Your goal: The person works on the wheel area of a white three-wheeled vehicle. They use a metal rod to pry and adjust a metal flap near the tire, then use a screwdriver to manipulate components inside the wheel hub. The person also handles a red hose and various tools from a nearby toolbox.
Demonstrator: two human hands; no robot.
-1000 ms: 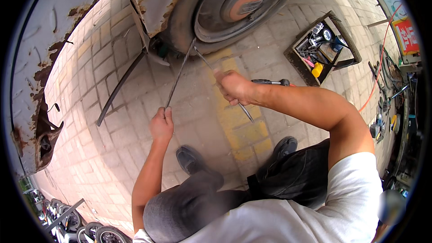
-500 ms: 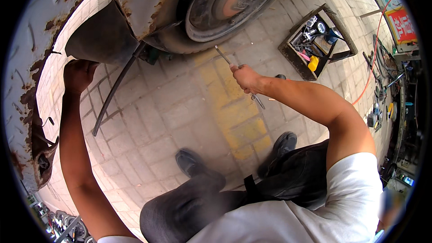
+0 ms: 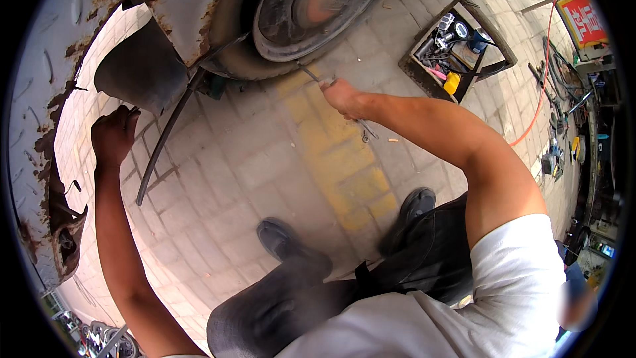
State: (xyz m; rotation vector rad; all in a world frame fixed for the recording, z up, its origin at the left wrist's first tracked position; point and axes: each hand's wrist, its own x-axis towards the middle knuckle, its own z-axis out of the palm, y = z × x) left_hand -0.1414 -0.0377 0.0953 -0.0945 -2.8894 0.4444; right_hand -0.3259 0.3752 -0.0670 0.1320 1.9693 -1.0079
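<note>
Wheel [image 3: 318, 10] ahead, toolbox [image 3: 421, 75] right of it on paving [image 3: 225, 172], flap [image 3: 142, 63] to the wheel's left

1 open tool crate [image 3: 495, 42] near 1 orange hose [image 3: 544, 79]

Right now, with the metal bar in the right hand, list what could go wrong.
The metal bar has its tip close to the tyre; if the right hand slips, that tip might gouge it. The left hand is close to the dark flap, whose edge could nick bare skin. The rusty panel has ragged edges that might also cut.
</note>
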